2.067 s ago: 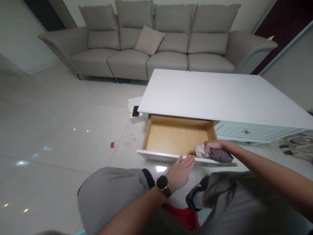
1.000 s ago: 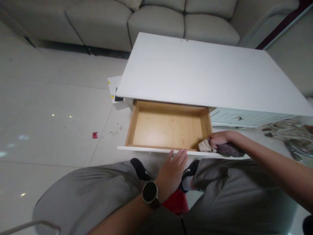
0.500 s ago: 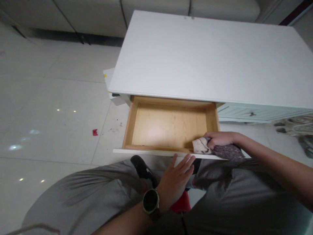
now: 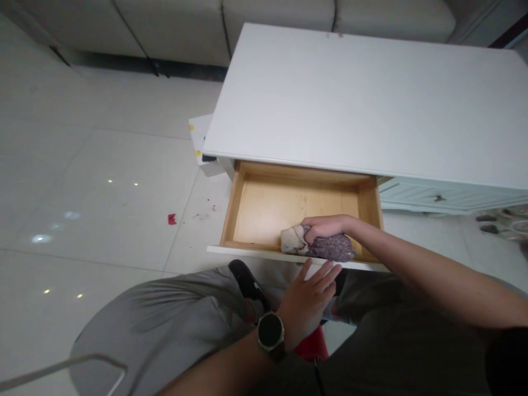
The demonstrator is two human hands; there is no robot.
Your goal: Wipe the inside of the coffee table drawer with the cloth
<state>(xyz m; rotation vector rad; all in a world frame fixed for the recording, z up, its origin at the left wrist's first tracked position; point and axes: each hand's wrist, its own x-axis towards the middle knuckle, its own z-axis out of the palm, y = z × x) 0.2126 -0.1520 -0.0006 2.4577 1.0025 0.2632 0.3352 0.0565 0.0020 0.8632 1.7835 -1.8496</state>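
Right hand (image 4: 324, 226) grips a cloth (image 4: 333, 247) inside the drawer (image 4: 268, 201)

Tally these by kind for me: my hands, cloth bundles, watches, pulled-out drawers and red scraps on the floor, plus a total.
Hands (left hand, right hand): 2
Cloth bundle: 1
Watch: 1
Pulled-out drawer: 1
Red scrap: 1
Total: 6

the rectangular pale-yellow wooden drawer (image 4: 272, 198) looks smooth, with a soft sheen; inside it, the bunched purple-and-beige cloth (image 4: 333, 247) looks rough and matt. behind the drawer, the white rectangular table (image 4: 350, 104) looks smooth and satiny; left of the drawer, the pale tiled floor (image 4: 119, 231) is glossy.
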